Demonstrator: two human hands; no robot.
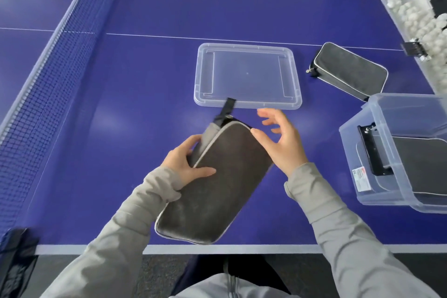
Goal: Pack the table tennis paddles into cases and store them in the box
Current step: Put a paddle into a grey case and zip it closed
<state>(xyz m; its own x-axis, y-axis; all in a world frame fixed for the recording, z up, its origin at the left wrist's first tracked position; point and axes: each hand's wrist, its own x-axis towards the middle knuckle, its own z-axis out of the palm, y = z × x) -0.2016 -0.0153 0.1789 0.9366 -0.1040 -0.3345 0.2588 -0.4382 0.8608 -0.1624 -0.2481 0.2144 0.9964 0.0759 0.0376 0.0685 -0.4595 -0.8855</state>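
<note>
Fingers of my left hand (186, 162) curl round the left edge of the paddle case (217, 189), thumb flat on top. The case lies slanted near the near edge of the blue table (145, 80). My right hand (283, 143) is spread loose at its far right corner, only the thumb touching the piping. The case's black strap (228, 106) overlaps the clear lid (246, 75) beyond. To the right, the clear box (350, 150), cut off by the frame, holds a second case (420, 159). A third case (348, 70) lies farther off, right of the lid. Whether a paddle is inside, I cannot tell.
</note>
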